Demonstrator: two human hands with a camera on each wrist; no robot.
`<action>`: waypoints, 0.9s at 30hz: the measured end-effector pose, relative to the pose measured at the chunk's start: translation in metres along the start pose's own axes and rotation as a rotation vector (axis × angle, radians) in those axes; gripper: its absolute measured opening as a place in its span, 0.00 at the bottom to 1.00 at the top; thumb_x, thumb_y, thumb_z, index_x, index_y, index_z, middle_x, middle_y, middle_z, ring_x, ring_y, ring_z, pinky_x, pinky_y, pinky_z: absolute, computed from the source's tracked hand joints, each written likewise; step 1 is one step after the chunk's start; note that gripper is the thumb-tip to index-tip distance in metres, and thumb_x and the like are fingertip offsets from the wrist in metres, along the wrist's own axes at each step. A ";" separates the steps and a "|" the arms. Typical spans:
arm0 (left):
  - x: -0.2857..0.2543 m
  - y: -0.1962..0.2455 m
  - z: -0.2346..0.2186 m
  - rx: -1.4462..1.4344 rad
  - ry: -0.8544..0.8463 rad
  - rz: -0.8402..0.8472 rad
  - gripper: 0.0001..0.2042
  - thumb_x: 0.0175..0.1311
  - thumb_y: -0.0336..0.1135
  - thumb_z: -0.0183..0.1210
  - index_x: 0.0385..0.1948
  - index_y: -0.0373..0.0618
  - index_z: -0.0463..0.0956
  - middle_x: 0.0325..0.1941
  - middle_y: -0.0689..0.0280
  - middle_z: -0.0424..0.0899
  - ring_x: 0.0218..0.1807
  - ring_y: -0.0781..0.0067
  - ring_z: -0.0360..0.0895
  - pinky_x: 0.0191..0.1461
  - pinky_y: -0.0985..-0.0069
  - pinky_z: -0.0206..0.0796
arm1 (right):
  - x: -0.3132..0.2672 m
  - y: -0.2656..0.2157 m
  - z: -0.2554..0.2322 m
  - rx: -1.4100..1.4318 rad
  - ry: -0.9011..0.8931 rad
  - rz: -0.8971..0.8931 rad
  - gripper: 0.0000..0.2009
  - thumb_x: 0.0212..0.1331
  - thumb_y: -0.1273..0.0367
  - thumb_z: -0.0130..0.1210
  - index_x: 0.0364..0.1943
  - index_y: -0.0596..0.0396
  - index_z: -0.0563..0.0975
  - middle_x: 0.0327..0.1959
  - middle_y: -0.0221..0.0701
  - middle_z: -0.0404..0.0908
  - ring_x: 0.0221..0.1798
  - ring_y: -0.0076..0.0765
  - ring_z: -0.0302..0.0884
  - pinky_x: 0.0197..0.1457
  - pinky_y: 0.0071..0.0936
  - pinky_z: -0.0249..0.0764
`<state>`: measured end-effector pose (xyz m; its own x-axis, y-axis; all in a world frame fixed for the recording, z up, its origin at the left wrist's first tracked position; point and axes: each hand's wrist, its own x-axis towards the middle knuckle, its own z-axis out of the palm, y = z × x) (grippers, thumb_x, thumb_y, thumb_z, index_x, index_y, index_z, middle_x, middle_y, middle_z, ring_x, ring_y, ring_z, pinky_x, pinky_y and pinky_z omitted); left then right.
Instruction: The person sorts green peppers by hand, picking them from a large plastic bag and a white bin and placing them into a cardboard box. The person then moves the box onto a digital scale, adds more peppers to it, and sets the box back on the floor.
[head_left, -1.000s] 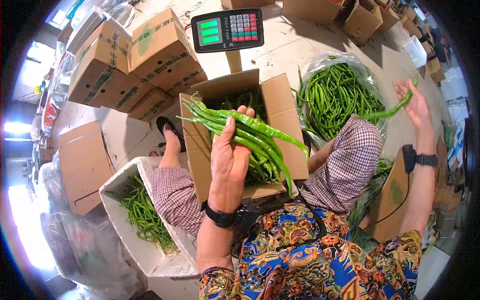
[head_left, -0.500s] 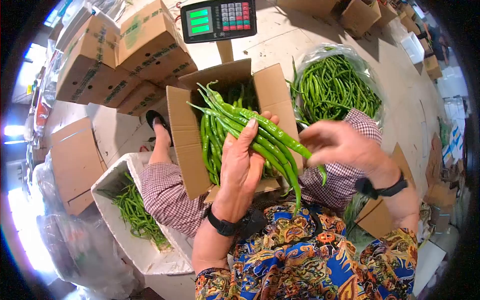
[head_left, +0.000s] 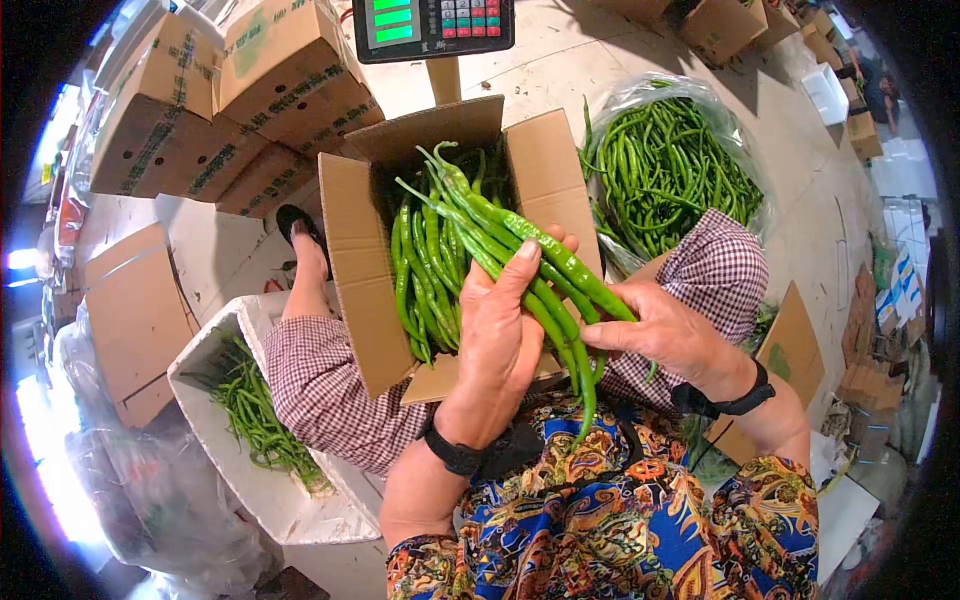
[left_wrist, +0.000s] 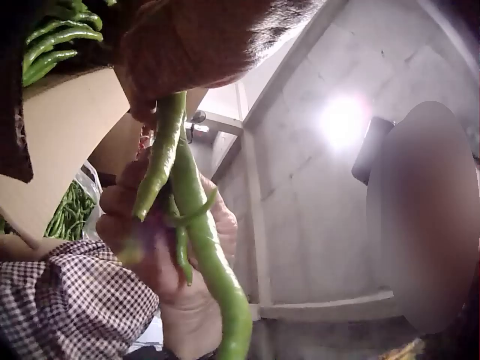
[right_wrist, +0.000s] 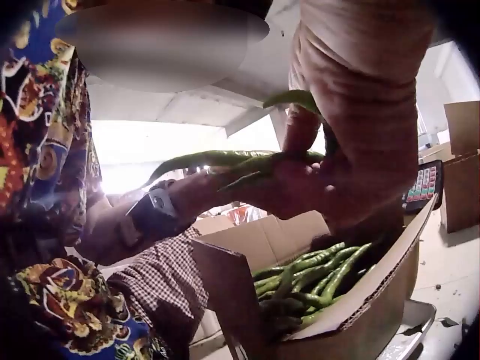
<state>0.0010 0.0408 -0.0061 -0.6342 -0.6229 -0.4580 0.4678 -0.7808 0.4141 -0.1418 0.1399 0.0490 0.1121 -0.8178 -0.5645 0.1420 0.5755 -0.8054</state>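
Observation:
In the head view the left hand (head_left: 500, 335) grips a bundle of long green peppers (head_left: 540, 290), thumb across the top, above an open cardboard box (head_left: 356, 270). The right hand (head_left: 670, 335) has its thumb and fingers at the tip end of the bundle, pinching around the peppers there. More peppers (head_left: 425, 270) lie lengthwise inside the box. From the left wrist view, the right hand (left_wrist: 169, 255) shows behind hanging pepper tips (left_wrist: 214, 255). In the right wrist view, the right hand (right_wrist: 360, 97) is close and partly hides the bundle.
A clear bag of peppers (head_left: 675, 165) stands right of the box, and a white foam box (head_left: 200, 385) with peppers lies at the left. A scale display (head_left: 435, 25) is beyond the box. Stacked cartons (head_left: 170, 120) stand back left.
The right hand has come in from the far right, where it held a single pepper, to the tips of the bundle. The left hand has shifted slightly right and still grips the bundle.

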 end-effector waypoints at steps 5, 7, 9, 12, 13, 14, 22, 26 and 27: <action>0.000 -0.016 0.017 -0.054 0.008 0.016 0.13 0.67 0.29 0.56 0.50 0.39 0.69 0.49 0.56 0.80 0.55 0.57 0.77 0.59 0.60 0.70 | -0.012 -0.001 -0.015 -0.327 0.167 -0.011 0.15 0.60 0.69 0.53 0.49 0.59 0.76 0.35 0.28 0.78 0.36 0.22 0.72 0.40 0.28 0.69; 0.002 -0.024 0.025 -0.034 0.000 0.049 0.13 0.67 0.29 0.56 0.51 0.41 0.68 0.49 0.56 0.80 0.55 0.57 0.77 0.60 0.61 0.69 | -0.014 0.008 -0.020 -0.456 0.263 0.005 0.15 0.56 0.68 0.54 0.48 0.59 0.75 0.28 0.34 0.78 0.31 0.26 0.74 0.37 0.30 0.70; 0.005 -0.029 0.033 -0.008 -0.034 0.068 0.13 0.67 0.29 0.56 0.50 0.41 0.69 0.49 0.57 0.80 0.54 0.59 0.77 0.60 0.61 0.69 | -0.015 0.018 -0.027 -0.615 0.343 0.020 0.15 0.52 0.67 0.57 0.41 0.60 0.74 0.20 0.37 0.75 0.24 0.31 0.73 0.31 0.33 0.70; 0.014 -0.033 0.036 0.057 -0.046 0.140 0.11 0.67 0.29 0.56 0.48 0.41 0.71 0.48 0.58 0.80 0.53 0.62 0.78 0.58 0.63 0.71 | -0.010 0.061 -0.049 -0.851 0.620 -0.172 0.18 0.47 0.67 0.60 0.43 0.59 0.74 0.18 0.42 0.74 0.22 0.44 0.75 0.27 0.40 0.70; 0.016 -0.028 0.041 0.066 -0.055 0.145 0.11 0.67 0.29 0.56 0.48 0.41 0.71 0.48 0.58 0.80 0.53 0.62 0.78 0.58 0.63 0.71 | -0.011 0.064 -0.054 -1.080 0.828 -0.327 0.19 0.46 0.68 0.60 0.45 0.58 0.74 0.19 0.42 0.75 0.23 0.47 0.76 0.27 0.42 0.71; 0.019 -0.020 0.051 0.085 -0.082 0.154 0.10 0.67 0.29 0.56 0.48 0.41 0.71 0.48 0.58 0.80 0.52 0.62 0.78 0.57 0.65 0.72 | -0.014 0.053 -0.073 -1.315 0.868 -0.240 0.26 0.45 0.71 0.61 0.53 0.58 0.71 0.25 0.43 0.78 0.27 0.51 0.78 0.28 0.44 0.72; 0.042 -0.012 0.063 0.142 -0.123 0.213 0.10 0.67 0.28 0.55 0.48 0.41 0.71 0.46 0.57 0.82 0.48 0.63 0.80 0.48 0.69 0.76 | -0.071 -0.027 -0.107 -0.595 0.313 -0.367 0.53 0.39 0.59 0.74 0.71 0.55 0.52 0.69 0.38 0.60 0.65 0.39 0.66 0.63 0.38 0.66; 0.034 -0.024 0.065 0.107 -0.221 0.048 0.12 0.67 0.29 0.55 0.50 0.38 0.69 0.46 0.57 0.81 0.49 0.62 0.80 0.52 0.66 0.76 | -0.033 -0.021 -0.084 -0.118 0.322 -0.294 0.43 0.50 0.64 0.69 0.69 0.59 0.56 0.65 0.39 0.66 0.63 0.35 0.67 0.63 0.34 0.67; 0.032 -0.027 0.064 0.102 -0.288 -0.022 0.13 0.67 0.29 0.55 0.51 0.38 0.69 0.46 0.57 0.81 0.48 0.62 0.80 0.52 0.66 0.76 | -0.019 -0.017 -0.073 -0.102 0.307 -0.296 0.38 0.53 0.68 0.66 0.67 0.60 0.58 0.59 0.38 0.72 0.58 0.32 0.70 0.61 0.28 0.69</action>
<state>-0.0712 0.0450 0.0186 -0.7989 -0.5551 -0.2316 0.3971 -0.7760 0.4901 -0.2180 0.1448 0.0601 -0.2184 -0.9213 -0.3216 0.0240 0.3244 -0.9456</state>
